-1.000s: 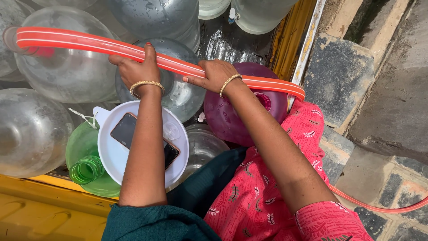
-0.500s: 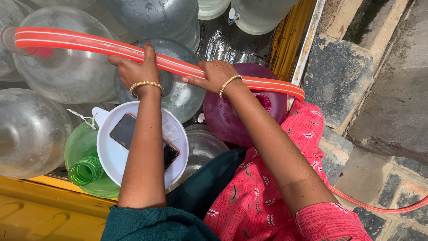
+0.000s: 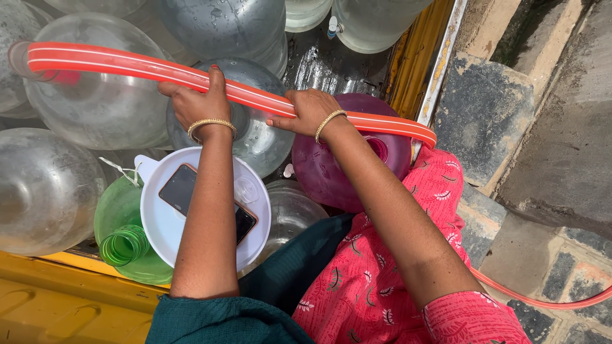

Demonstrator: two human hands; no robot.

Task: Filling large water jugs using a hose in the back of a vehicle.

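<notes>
My left hand (image 3: 197, 102) and my right hand (image 3: 306, 111) both grip a red hose (image 3: 127, 67) with white stripes. It runs from the upper left across several large clear water jugs. The far end of the hose rests at the neck of a clear jug (image 3: 89, 95) at the left. Under my hands sits another clear jug (image 3: 261, 143). To the right of it is a purple jug (image 3: 331, 172). Each wrist wears a gold bangle.
A white round lid (image 3: 166, 223) with a phone (image 3: 182, 188) on it lies under my left forearm, over a green jug (image 3: 121, 239). A yellow cart edge (image 3: 64, 299) runs along the bottom left. Stone paving (image 3: 510, 127) lies on the right.
</notes>
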